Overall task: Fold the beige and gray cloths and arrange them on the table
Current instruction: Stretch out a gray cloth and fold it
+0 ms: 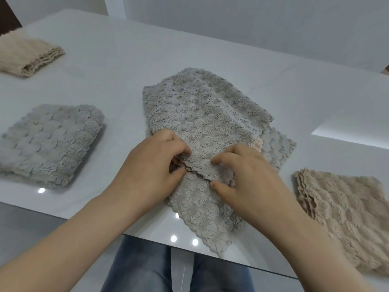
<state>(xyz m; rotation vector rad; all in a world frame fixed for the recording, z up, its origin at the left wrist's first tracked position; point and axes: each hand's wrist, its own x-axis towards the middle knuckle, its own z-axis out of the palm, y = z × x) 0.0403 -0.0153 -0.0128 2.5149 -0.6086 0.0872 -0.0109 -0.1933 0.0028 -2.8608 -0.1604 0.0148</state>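
A gray fluffy cloth (pixel 202 110) lies half folded in the middle of the white table (pixel 126 66), its near corner hanging over the front edge. My left hand (pixel 153 161) pinches the folded edge of this cloth at its left side. My right hand (pixel 242 171) grips the same edge just to the right, thumb under the flap. A small beige patch (pixel 255 144) peeks out under the gray cloth by my right hand. A folded gray cloth (pixel 50 142) rests at the left. Folded beige cloths lie at the far left (pixel 27 55) and the near right (pixel 345 216).
The table's front edge (pixel 147 237) runs diagonally close to my body, with my jeans (pixel 147 268) below it. A white wall stands behind the table. Bright light reflections dot the glossy surface near the edge.
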